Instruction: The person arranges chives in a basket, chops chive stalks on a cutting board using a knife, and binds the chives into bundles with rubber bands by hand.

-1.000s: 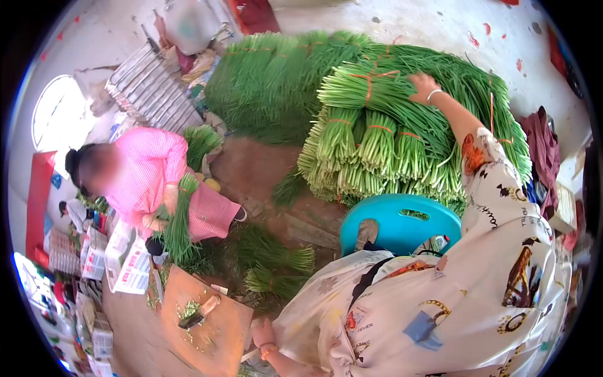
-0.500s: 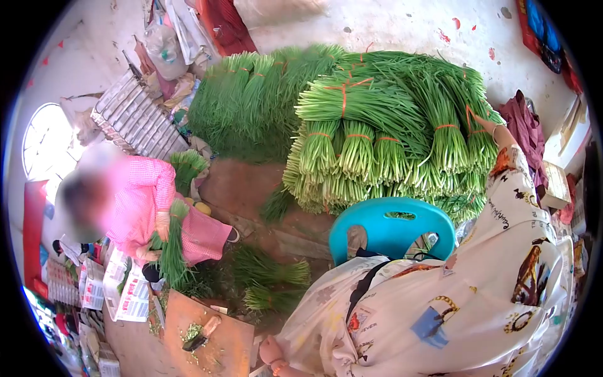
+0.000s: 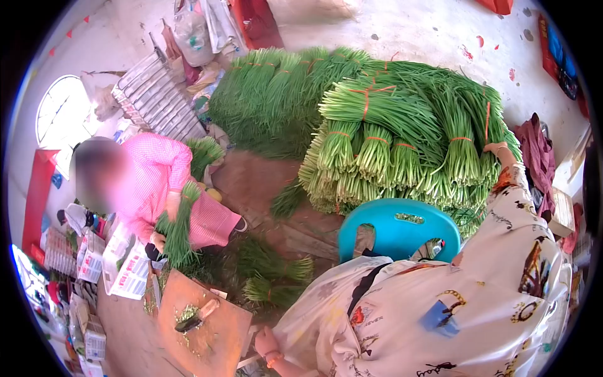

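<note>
My right hand is at the right end of a tall stack of bundled garlic chives, its fingers closed at the lower end of an orange tie band. The band runs straight up from the fingertips along the leaves. Low in the view, my left hand is curled closed beside the wooden board; what it holds, if anything, is hidden. A knife with a wooden handle lies on the board among chopped green bits. Loose chive bunches rest on the floor beyond my left hand.
A blue plastic chair stands between my body and the stack. At left, a person in pink sits holding a chive bunch. White crates stand beside that person, and a maroon cloth is right of the stack.
My right hand has moved down, and the orange band now stands straight above its fingers. The left hand stays curled by the board. My view has shifted slightly left.
</note>
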